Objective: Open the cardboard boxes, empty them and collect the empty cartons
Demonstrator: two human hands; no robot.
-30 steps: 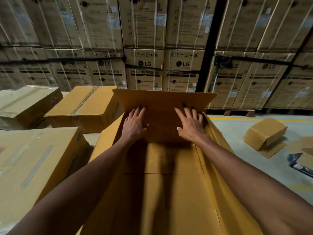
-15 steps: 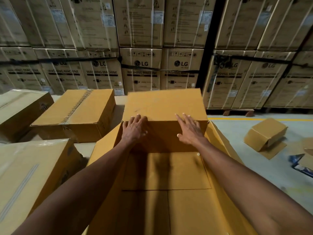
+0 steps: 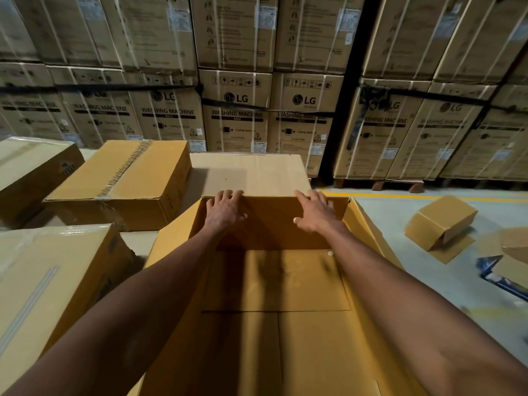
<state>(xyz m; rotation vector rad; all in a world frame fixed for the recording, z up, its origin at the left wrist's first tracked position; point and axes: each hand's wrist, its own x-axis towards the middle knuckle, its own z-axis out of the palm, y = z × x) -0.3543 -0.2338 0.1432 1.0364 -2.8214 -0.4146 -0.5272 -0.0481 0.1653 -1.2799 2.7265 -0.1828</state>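
Dim warm light, arm shadows falling inside the open box point(image 3: 274, 281), edges blurred and wide-angle bent.

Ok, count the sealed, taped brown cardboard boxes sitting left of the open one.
3: a clear-taped brown cardboard box nearest on the left, a brown-taped cardboard box behind it, and a third at the far left edge. More may lie outside the view.

Two hands point(image 3: 227, 208); four sealed boxes point(image 3: 120, 170); one open box point(image 3: 274, 281).
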